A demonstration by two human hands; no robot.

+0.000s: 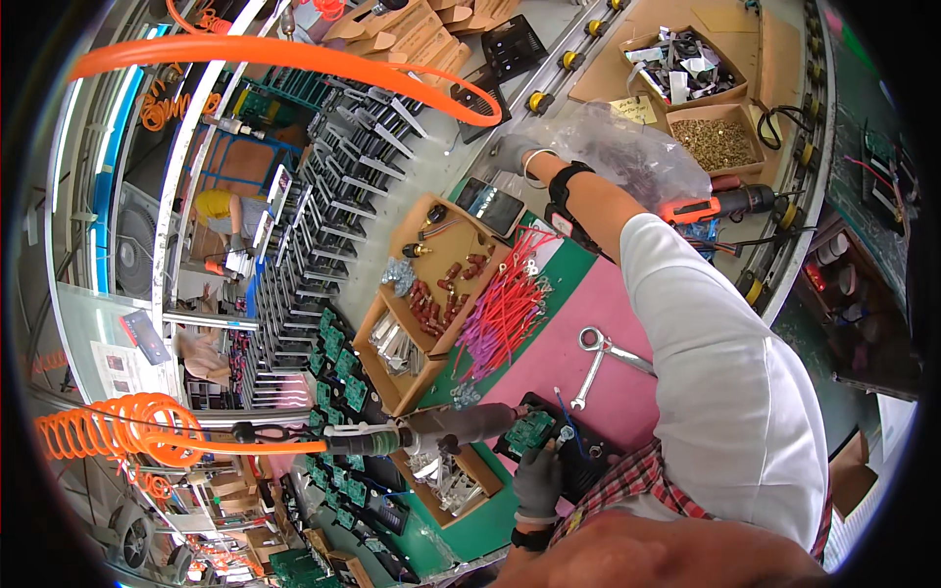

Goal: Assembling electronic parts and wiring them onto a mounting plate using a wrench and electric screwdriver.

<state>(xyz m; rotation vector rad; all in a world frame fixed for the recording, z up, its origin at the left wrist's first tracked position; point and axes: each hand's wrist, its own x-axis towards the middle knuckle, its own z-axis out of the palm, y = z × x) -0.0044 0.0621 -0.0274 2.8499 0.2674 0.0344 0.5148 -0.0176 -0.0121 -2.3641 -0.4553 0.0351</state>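
Note:
My left hand (537,480), in a grey glove, holds a green circuit board (529,429) down on a black fixture (588,468) at the near edge of the pink mat (569,343). A hanging pneumatic screwdriver (441,431) lies just left of that board. My right hand (515,152), also gloved and wearing a black wrist strap, is stretched far out to the mouth of a clear plastic bag (627,152). Its fingers curl at the bag's edge, and I cannot see whether they hold anything.
A cardboard tray (402,387) holds red terminals, a bundle of red and purple wires (505,314) beside it. Two wrenches (600,355) lie on the mat. An orange power screwdriver (720,203), a box of brass screws (716,140), stacked green boards (333,372) and orange hoses (284,54) surround the work area.

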